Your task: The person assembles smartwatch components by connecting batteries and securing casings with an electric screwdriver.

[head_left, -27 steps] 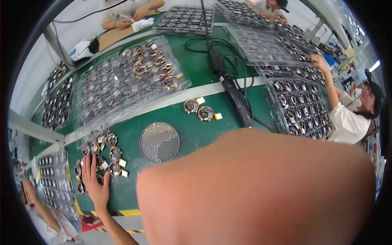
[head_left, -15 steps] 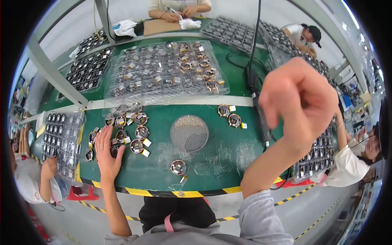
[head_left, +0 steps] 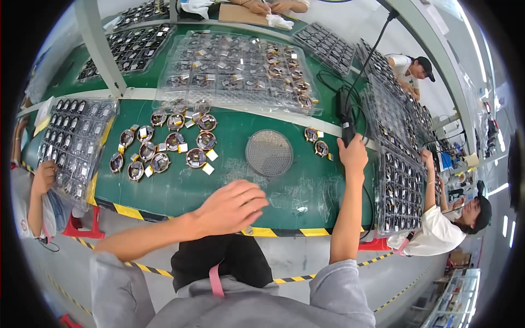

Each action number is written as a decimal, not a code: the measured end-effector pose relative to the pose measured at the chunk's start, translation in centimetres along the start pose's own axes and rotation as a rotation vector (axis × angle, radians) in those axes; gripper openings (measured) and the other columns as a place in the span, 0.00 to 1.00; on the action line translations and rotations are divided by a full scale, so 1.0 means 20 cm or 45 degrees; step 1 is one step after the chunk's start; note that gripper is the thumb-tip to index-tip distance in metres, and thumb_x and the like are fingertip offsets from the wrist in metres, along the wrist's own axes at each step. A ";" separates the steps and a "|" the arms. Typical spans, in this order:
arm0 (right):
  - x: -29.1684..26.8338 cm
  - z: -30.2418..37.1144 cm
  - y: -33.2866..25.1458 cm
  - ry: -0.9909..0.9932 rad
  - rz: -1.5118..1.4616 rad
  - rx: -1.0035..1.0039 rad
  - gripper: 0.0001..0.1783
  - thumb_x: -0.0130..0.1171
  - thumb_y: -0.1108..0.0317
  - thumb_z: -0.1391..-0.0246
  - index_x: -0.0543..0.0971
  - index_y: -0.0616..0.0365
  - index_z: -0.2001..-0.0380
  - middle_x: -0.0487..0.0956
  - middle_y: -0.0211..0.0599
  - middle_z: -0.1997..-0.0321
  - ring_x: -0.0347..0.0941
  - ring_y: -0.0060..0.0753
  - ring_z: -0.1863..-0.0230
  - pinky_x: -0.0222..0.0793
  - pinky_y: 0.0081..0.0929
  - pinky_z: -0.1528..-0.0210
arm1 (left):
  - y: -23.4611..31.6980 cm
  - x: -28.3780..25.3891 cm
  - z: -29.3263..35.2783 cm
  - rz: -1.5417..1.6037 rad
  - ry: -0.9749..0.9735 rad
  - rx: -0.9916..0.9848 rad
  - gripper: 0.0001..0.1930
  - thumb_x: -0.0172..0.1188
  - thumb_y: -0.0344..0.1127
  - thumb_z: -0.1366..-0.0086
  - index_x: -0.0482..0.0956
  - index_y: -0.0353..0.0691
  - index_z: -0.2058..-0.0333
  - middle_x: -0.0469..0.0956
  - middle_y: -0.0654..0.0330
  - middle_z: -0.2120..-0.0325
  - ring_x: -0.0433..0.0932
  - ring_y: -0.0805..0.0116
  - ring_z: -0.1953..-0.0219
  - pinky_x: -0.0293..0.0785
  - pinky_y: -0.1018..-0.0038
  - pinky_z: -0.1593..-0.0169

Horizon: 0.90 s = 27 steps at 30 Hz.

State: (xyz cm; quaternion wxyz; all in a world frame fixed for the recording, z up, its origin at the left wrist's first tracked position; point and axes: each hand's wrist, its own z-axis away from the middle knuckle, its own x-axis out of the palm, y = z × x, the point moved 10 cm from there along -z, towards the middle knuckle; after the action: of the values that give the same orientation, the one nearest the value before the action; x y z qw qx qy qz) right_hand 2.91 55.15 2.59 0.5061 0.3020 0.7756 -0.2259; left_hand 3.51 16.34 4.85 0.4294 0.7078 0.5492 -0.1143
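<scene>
Drawn away from the watch parts [head_left: 175, 141], now beyond it to the left, the left grip [head_left: 231, 206] is loosely curled, whether holding anything cannot be told; the black power tool [head_left: 344, 112] is apparently clasped by the lowered right grip [head_left: 353, 156], ready to hand.

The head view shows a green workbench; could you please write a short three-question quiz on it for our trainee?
1. Which hand is on the black corded handheld tool: A) left, or B) right?
2. True or false: the round grey metallic-looking disc lies to the right of the large cluster of round copper-rimmed parts.
3. How many round copper-rimmed parts lie just to the right of the disc?

Key:
1. B, the right hand.
2. True.
3. Two parts.
</scene>
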 end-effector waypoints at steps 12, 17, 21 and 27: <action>-0.55 -0.04 -0.31 0.014 -2.538 0.012 0.10 0.58 0.70 0.44 0.73 0.59 0.59 0.71 0.31 0.71 0.62 0.22 0.79 0.62 0.24 0.72 | -0.09 0.02 0.03 0.028 -0.188 0.029 0.17 0.63 0.31 0.49 0.77 0.39 0.58 0.74 0.59 0.57 0.73 0.61 0.56 0.69 0.68 0.54; -0.45 0.14 -0.60 -0.101 -2.644 -0.198 0.14 0.50 0.74 0.47 0.70 0.60 0.55 0.65 0.31 0.75 0.59 0.24 0.82 0.60 0.25 0.75 | -0.14 0.07 0.05 0.097 -0.306 -0.086 0.23 0.59 0.26 0.53 0.73 0.36 0.54 0.70 0.53 0.51 0.71 0.53 0.50 0.70 0.64 0.48; -0.50 0.24 -0.65 0.086 -2.245 -0.357 0.16 0.51 0.73 0.45 0.70 0.61 0.52 0.65 0.31 0.78 0.61 0.24 0.84 0.60 0.27 0.78 | -0.22 0.05 0.02 0.224 -0.165 -0.184 0.23 0.61 0.20 0.53 0.72 0.36 0.55 0.70 0.54 0.51 0.72 0.53 0.50 0.74 0.63 0.49; -0.46 0.30 -0.76 -0.131 -2.154 -0.683 0.31 0.56 0.58 0.38 0.61 0.63 0.38 0.68 0.34 0.74 0.64 0.27 0.82 0.62 0.29 0.76 | -0.30 0.10 0.04 0.397 -0.205 -0.404 0.17 0.66 0.26 0.46 0.71 0.34 0.58 0.67 0.54 0.52 0.73 0.57 0.51 0.75 0.66 0.49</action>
State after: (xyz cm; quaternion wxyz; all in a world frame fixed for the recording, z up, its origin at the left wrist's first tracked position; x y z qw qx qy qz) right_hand -1.03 38.08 9.50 0.2578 -0.5113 0.7422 -0.3482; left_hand -0.72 17.29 0.29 0.5902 0.6964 0.4081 -0.0149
